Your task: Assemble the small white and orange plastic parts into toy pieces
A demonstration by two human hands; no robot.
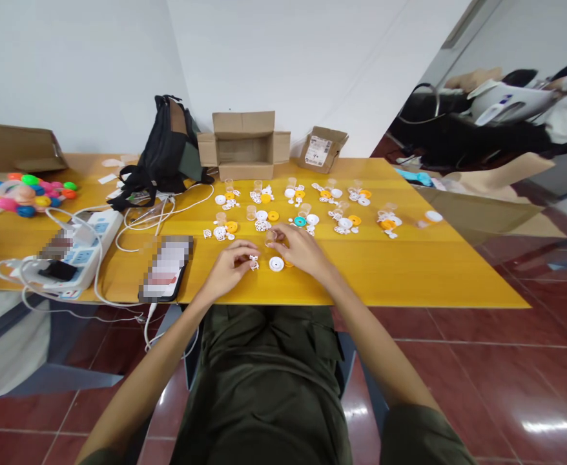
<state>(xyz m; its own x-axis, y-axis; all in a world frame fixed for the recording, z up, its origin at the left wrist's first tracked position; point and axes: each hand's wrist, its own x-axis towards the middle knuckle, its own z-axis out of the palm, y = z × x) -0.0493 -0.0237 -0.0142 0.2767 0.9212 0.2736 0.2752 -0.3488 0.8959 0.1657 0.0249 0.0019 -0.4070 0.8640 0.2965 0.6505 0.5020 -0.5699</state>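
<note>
Between the fingers of my left hand, closed in a pinch, is a small white plastic piece with cut-outs. The fingers of my right hand are closed on a small clear plastic cup, just above the table. A round white disc lies flat between and below the two hands. Part of an orange disc shows under my right hand, which hides the rest. Beyond the hands, several small groups of parts sit in two rows, with clear cups, orange discs and white cut-out pieces.
A phone and a white power strip with cables lie at left. Behind stand a black backpack, an open cardboard box and a smaller box. Colourful toys are at far left. People sit on both sides.
</note>
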